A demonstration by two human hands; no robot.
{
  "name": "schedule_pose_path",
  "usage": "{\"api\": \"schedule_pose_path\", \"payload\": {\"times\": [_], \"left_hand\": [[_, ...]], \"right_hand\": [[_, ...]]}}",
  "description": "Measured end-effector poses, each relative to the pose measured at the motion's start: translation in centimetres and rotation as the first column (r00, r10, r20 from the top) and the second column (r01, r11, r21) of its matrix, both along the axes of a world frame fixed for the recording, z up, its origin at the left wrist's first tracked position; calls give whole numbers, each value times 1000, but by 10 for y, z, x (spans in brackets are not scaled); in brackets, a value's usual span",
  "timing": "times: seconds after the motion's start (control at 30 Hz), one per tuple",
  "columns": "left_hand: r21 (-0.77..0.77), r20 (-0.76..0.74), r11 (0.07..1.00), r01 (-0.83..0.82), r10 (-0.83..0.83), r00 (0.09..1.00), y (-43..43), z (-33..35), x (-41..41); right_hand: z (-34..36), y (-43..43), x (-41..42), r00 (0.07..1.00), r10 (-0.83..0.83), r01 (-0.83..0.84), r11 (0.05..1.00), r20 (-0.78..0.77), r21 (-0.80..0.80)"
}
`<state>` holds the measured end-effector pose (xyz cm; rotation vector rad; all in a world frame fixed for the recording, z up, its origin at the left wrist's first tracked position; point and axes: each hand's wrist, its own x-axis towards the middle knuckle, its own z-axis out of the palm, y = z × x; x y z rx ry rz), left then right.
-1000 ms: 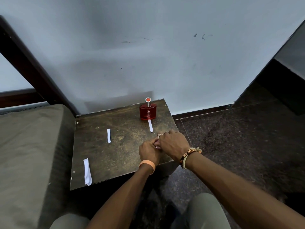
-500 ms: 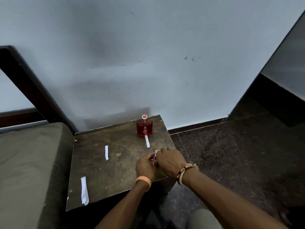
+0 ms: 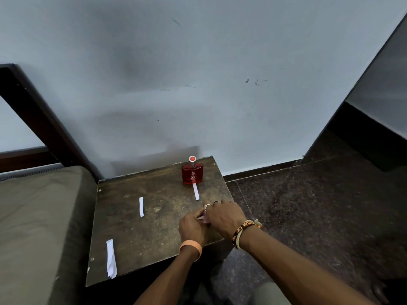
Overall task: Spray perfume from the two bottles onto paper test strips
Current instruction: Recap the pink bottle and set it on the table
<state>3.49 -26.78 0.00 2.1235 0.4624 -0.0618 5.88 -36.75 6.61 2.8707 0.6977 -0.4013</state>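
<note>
One squat red glass bottle (image 3: 192, 175), narrow paper strips (image 3: 141, 206), scuffed brown tabletop (image 3: 154, 238)

Your left grip (image 3: 192, 227) and right grip (image 3: 225, 216) together hold a small pinkish object (image 3: 203, 218) near the surface's (image 3: 154, 238) front edge. The red bottle (image 3: 192, 176) stands upright behind a paper strip (image 3: 196, 192).

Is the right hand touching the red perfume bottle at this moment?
Apart. Head view: the right hand is near the front of the table, with a paper strip and bare wood between it and the red perfume bottle.
</note>
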Motion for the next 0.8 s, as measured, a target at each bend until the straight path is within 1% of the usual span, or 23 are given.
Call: {"api": "schedule_pose_path", "payload": {"times": [0.1, 0.23, 0.33, 0.47, 0.53, 0.67, 0.8], "left_hand": [[-34, -6, 999, -8, 8, 1000, -1, 2, 0], [-45, 4, 999, 22, -22, 1000, -1, 0, -1], [-23, -4, 1000, 21, -21, 1000, 0, -1, -1], [-21, -6, 1000, 23, -23, 1000, 2, -1, 1], [-24, -29, 1000, 21, -21, 999, 3, -1, 2], [-15, -37, 1000, 16, -17, 999, 4, -3, 2], [-7, -17, 1000, 20, -20, 1000, 3, -2, 2]], "right_hand": [[1, 0, -1, 1000, -12, 12, 1000, -14, 5], [3, 0, -1, 1000, -4, 4, 1000, -15, 0], [4, 0, 1, 1000, 22, -22, 1000, -8, 4], [0, 1, 1, 999, -22, 23, 999, -38, 26], [0, 1, 2, 999, -33, 34, 999, -29, 29], [0, 1, 2, 1000, 20, -21, 1000, 14, 20], [-4, 0, 0, 1000, -20, 20, 999, 2, 35]]}}
